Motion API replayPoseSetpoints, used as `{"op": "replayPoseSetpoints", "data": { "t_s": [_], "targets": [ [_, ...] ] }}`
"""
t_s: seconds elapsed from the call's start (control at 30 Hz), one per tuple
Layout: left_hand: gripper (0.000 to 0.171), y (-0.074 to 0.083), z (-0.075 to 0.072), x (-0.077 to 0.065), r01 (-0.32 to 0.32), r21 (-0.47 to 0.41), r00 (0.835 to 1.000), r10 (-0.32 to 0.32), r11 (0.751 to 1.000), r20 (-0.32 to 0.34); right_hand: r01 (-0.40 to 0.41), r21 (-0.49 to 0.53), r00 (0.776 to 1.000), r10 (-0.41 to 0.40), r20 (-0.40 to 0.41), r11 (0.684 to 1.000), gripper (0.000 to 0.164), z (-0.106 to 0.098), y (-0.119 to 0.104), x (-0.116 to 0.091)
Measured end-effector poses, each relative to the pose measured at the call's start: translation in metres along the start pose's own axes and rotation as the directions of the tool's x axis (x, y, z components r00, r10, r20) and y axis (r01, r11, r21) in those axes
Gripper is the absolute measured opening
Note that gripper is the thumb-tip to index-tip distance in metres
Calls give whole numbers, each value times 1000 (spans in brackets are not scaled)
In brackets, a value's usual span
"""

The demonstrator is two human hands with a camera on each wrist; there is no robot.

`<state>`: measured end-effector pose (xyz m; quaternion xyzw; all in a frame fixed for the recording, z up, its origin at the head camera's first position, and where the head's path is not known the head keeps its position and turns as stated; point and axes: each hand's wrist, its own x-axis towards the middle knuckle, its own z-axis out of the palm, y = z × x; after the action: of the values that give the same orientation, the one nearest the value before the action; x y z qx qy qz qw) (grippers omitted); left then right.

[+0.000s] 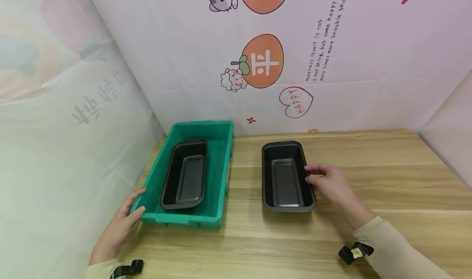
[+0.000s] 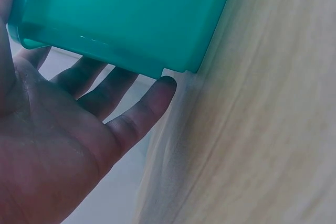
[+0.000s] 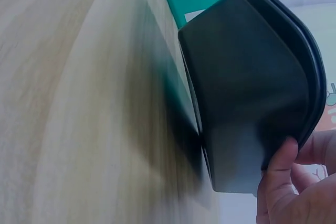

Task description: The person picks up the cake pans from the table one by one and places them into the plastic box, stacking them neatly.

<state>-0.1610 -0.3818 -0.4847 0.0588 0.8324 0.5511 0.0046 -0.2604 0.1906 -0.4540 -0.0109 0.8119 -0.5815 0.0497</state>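
Note:
A black loaf pan (image 1: pixel 287 182) stands on the wooden table, and my right hand (image 1: pixel 328 184) pinches its right rim. The right wrist view has this pan's outer wall (image 3: pixel 247 98) close up, with the fingers (image 3: pixel 281 174) at its rim. Farther left, a green plastic tray (image 1: pixel 217 180) holds a second black loaf pan (image 1: pixel 184 174), lying lengthwise inside. My left hand (image 1: pixel 119 221) grips the tray's near left corner, thumb and fingers on either side of it. In the left wrist view several fingers (image 2: pixel 147 103) reach along and under the tray's outer wall (image 2: pixel 131 19).
The wooden table (image 1: pixel 387 172) extends to the right of the loose pan. A white printed cloth wall (image 1: pixel 184 66) rises behind the tray and table. Another pale cloth (image 1: pixel 73 156) closes off the left side, close to the tray and left hand.

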Motion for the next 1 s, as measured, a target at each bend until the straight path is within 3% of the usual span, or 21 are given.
{"op": "replayPoseSetpoints", "data": {
  "t_s": [0.2,1.0],
  "targets": [
    [54,0,-1,2,42,6,999,-42,999,16,4,2,1000,-4,-2,1000,34,1,-4,-2],
    [54,-1,-3,0,31,-3,999,-31,1000,14,2,110,998,5,-65,994,37,9,-29,-6]
  ]
}}
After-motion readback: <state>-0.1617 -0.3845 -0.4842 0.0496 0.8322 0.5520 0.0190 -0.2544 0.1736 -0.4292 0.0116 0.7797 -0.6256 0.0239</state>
